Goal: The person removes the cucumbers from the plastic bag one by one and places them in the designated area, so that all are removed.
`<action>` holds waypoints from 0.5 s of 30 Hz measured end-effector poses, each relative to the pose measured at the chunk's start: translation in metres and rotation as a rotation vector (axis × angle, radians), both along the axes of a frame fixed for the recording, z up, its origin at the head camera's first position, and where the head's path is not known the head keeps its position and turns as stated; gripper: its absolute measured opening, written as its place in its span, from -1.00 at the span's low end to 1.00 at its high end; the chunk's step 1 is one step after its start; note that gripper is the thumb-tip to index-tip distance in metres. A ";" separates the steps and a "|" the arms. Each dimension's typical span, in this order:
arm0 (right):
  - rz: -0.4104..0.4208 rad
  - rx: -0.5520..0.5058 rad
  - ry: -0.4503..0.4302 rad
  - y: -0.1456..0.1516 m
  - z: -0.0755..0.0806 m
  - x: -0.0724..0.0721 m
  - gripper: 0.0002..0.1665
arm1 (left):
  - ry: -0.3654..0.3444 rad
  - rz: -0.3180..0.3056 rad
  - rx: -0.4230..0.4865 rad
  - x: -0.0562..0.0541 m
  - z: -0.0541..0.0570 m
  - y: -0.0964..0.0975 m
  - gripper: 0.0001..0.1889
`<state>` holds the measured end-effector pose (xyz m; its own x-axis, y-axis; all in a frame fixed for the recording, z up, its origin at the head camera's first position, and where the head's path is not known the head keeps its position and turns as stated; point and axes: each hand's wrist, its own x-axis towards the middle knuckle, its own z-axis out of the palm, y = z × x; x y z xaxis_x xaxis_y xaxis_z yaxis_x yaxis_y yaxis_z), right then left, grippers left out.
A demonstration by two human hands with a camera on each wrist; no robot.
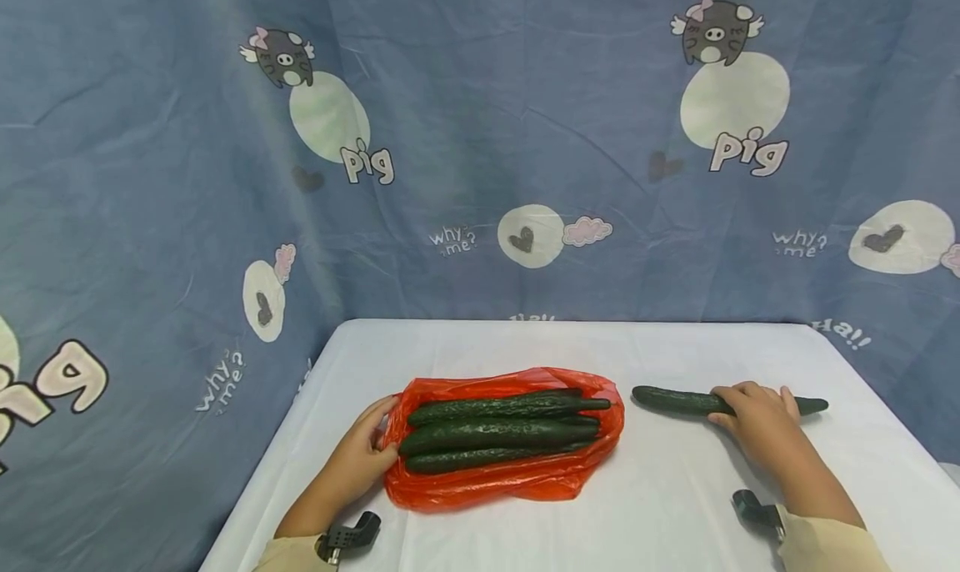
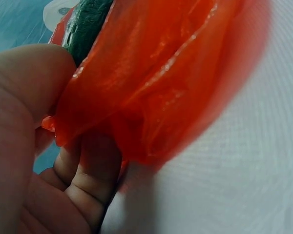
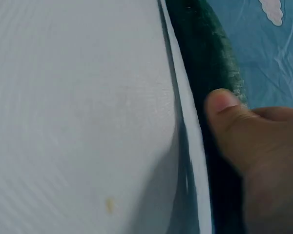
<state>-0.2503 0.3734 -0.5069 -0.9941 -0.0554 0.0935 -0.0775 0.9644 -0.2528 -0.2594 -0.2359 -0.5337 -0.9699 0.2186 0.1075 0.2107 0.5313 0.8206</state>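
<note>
A red plastic bag (image 1: 495,494) lies spread on the left half of the table, with several dark green cucumbers (image 1: 498,433) side by side on it. At the bag's left end, my left hand (image 1: 352,465) pinches the plastic; in the left wrist view the thumb is above and the fingers (image 2: 95,165) are under the crumpled film. A single cucumber (image 1: 671,400) lies to the right of the bag, apart from it. My right hand (image 1: 765,429) grips it right of its middle from above, thumb (image 3: 223,105) along its near side. Both ends stick out past the hand.
The white-covered table (image 1: 660,505) spans the area in front of me. A blue curtain (image 1: 465,163) with pig prints hangs behind it and along its left side. Each wrist wears a small black camera (image 1: 753,508).
</note>
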 end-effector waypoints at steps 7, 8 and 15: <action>0.011 0.022 -0.022 0.000 -0.010 0.002 -0.34 | 0.001 0.005 0.005 0.002 0.000 -0.003 -0.17; 0.009 0.023 -0.025 0.000 -0.011 0.003 -0.33 | -0.004 0.007 0.006 0.002 0.000 -0.002 -0.16; -0.010 0.019 -0.054 0.001 -0.009 0.004 -0.15 | -0.027 0.009 0.034 0.002 0.001 0.001 -0.15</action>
